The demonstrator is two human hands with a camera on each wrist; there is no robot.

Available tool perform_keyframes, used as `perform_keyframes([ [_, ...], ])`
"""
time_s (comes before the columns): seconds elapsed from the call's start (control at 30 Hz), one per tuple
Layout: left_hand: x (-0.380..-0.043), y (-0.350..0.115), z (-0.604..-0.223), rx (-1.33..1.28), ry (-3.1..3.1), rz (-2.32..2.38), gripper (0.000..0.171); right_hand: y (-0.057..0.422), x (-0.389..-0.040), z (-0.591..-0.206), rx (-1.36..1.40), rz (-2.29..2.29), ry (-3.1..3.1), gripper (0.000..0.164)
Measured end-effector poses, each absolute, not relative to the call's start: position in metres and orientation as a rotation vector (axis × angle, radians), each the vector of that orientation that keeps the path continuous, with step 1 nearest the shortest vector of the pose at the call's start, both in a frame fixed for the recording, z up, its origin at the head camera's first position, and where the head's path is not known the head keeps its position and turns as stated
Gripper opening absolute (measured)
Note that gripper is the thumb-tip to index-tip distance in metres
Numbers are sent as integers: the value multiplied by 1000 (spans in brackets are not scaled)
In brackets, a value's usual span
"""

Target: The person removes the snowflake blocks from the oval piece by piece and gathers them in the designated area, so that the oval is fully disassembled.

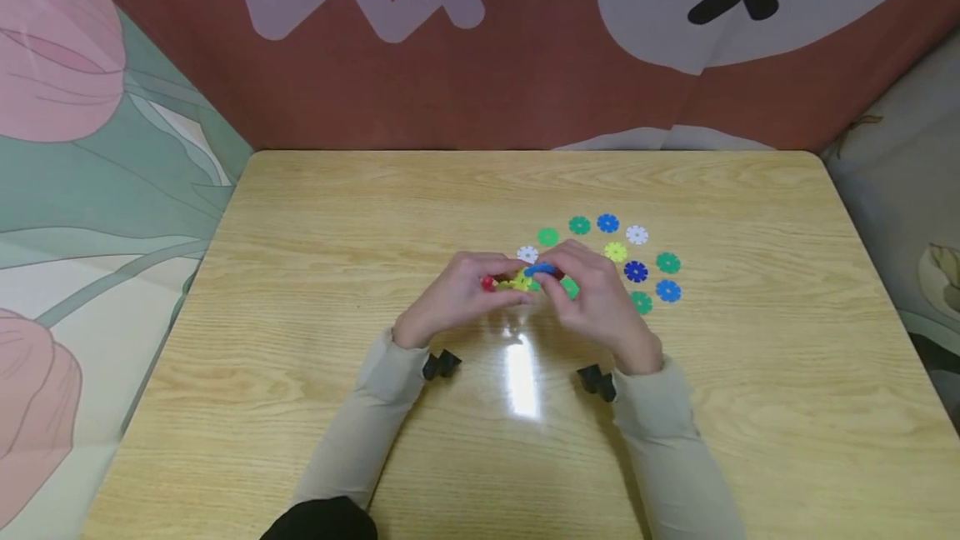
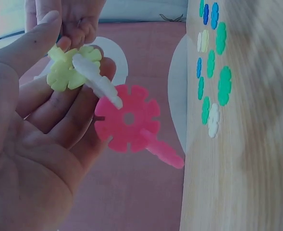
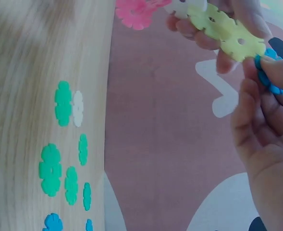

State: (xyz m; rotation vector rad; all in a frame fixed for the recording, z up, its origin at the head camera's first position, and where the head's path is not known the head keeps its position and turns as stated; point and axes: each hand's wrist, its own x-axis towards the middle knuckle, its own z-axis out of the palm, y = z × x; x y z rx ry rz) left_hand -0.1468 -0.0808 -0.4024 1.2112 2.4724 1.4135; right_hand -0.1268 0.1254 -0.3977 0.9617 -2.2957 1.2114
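A chain of slotted plastic snowflake discs is held above the table between both hands. My left hand (image 1: 461, 294) grips its yellow discs (image 3: 249, 47) between thumb and fingers. Beyond them, a white disc (image 2: 95, 79) joins onto two pinkish-red discs (image 2: 112, 108), which stick out past the left fingers. My right hand (image 1: 592, 294) pinches a blue disc (image 3: 276, 83) by thumb and fingertips, its edge right at the end yellow disc. Fingers cover part of the blue disc.
Loose discs lie flat on the wooden table (image 1: 300, 273) just beyond and right of the hands, including a green disc (image 1: 668, 262), a white disc (image 1: 637, 234), a yellow disc (image 1: 615, 252) and a dark blue disc (image 1: 635, 272). A printed cloth (image 1: 450, 90) hangs behind the table.
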Motion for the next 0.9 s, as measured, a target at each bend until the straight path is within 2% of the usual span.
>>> perform_keyframes([
  [0.37, -147, -80, -403, 1126, 2487, 1492, 34, 126, -129, -398, 872, 1219, -2209, 8],
  [0.63, -147, -83, -399, 1066, 2517, 1477, 41, 141, -130, -390, 785, 1298, -2158, 15],
  [0.9, -147, -86, -398, 1011, 2535, 1464, 42, 156, -132, -393, 699, 1260, -2254, 14],
])
